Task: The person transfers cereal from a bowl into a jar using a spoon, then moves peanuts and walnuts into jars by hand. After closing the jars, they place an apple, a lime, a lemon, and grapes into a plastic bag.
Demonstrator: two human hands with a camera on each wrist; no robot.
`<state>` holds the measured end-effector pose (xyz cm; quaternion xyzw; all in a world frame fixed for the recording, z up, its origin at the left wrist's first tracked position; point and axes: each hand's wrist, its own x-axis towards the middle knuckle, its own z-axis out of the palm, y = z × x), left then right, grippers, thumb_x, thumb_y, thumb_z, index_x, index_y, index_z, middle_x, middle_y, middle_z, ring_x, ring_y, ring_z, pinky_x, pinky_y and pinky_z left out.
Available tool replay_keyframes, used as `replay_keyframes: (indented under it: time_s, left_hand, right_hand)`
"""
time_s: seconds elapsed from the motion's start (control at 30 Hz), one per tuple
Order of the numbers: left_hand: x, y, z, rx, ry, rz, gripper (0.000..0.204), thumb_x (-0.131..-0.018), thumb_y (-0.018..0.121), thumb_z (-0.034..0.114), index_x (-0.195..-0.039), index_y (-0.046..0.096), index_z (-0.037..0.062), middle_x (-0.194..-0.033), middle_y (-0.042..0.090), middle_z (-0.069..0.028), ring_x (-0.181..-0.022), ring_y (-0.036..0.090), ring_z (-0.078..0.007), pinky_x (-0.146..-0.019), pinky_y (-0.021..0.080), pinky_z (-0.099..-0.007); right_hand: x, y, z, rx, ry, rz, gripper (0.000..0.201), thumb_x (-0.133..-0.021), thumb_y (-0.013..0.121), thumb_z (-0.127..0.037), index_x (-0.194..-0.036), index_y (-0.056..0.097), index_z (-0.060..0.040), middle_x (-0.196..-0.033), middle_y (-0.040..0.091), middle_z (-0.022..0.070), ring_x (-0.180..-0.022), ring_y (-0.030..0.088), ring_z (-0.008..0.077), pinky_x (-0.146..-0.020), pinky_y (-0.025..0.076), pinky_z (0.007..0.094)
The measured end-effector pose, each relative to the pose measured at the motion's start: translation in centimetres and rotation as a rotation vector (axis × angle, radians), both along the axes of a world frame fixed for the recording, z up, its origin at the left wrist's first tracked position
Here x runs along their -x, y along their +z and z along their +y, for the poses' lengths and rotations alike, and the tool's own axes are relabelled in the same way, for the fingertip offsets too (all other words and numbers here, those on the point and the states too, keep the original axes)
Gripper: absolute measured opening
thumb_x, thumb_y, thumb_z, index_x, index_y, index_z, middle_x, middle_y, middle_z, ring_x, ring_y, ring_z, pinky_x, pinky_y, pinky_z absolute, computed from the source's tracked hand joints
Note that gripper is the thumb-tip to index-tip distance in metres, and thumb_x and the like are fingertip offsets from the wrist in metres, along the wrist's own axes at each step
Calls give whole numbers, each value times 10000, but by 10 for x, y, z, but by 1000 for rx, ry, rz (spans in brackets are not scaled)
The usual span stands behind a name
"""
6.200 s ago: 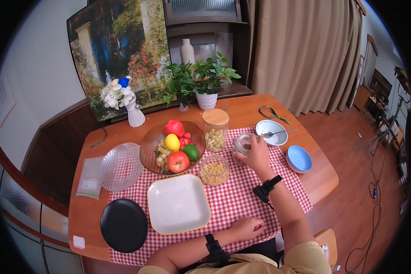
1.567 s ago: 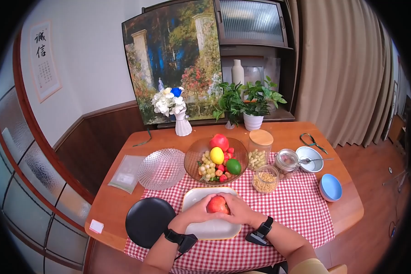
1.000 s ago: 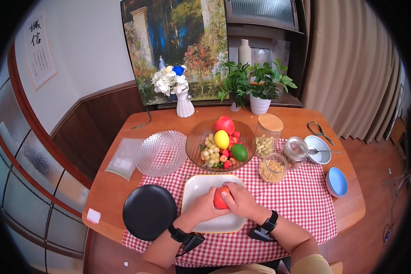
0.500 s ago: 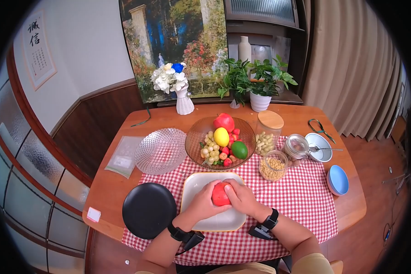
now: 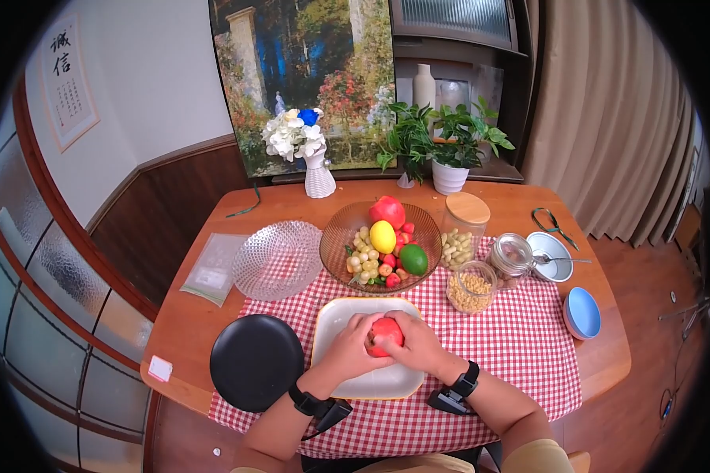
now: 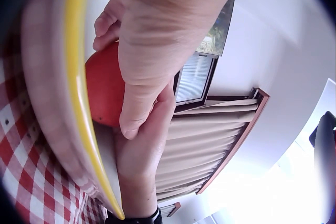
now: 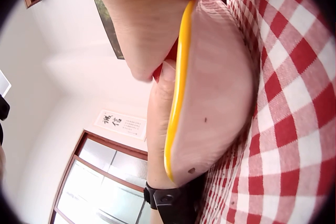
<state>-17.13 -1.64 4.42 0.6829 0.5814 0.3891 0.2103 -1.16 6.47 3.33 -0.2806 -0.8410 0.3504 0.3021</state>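
Both hands hold a round red pomegranate over a white square dish with a yellow rim. My left hand grips its left side and my right hand its right, fingers curled round the far side and thumbs on the near side. In the left wrist view the red skin of the pomegranate shows beside the thumb, close to the rim of the dish. The right wrist view shows only a sliver of red behind the right hand; the far fingertips are mostly hidden.
Behind the dish stands a brown glass bowl of fruit. A black plate and a clear glass bowl lie left. Right are a jar of peanuts, a pot of yellow kernels, a clip-top jar and a blue bowl.
The pomegranate has left the fruit bowl, and the right hand has left the clip-top jar. Over the last second, both hands stay over the dish, turning the fruit slightly and shifting their thumbs.
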Motion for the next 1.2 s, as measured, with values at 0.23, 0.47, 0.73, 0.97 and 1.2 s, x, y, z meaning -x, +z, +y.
replay_keyframes:
  time_s: [0.23, 0.47, 0.73, 0.97, 1.2]
  left_hand:
    - [1, -6, 4, -77, -39, 16, 763, -641, 827, 221, -1284, 448, 61, -1196, 506, -167, -1075, 548, -300, -897, 466, -365]
    - [2, -17, 5, 101, -129, -186, 641, -838, 657, 269, -1330, 363, -17, -1271, 474, -240, -1145, 513, -357, -931, 441, -388]
    - [9, -19, 9, 124, -82, -249, 403, -961, 433, 179, -1312, 401, -17, -1247, 505, -235, -1138, 515, -361, -946, 414, -388]
    - [4, -2, 0, 13, -107, -95, 566, -877, 574, 202, -1346, 342, -15, -1256, 475, -220, -1139, 507, -337, -984, 389, -379]
    - [1, 0, -1, 54, -123, 56, 869, -731, 741, 297, -1396, 244, 42, -1240, 432, -254, -1126, 493, -406, -929, 437, -423]
  right_hand:
    - [-4, 10, -5, -91, 12, 25, 480, -786, 620, -342, -1095, 524, 13, -1011, 592, 228, -932, 590, 378, -811, 476, 427]
    - [-3, 2, 2, -41, 32, 99, 389, -887, 528, -308, -1118, 523, 5, -1046, 579, 207, -987, 558, 366, -864, 445, 411]
    - [-4, 18, -5, -186, 72, 36, 578, -774, 684, -433, -1129, 519, -7, -1056, 586, 196, -982, 570, 356, -864, 447, 409]
    - [-3, 7, 0, 46, 40, 63, 526, -809, 648, -406, -1111, 521, 7, -1045, 593, 203, -965, 575, 356, -851, 452, 414]
    - [-2, 13, -3, -168, 32, 29, 488, -841, 592, -386, -1092, 528, 27, -1008, 592, 231, -939, 580, 370, -832, 462, 412]
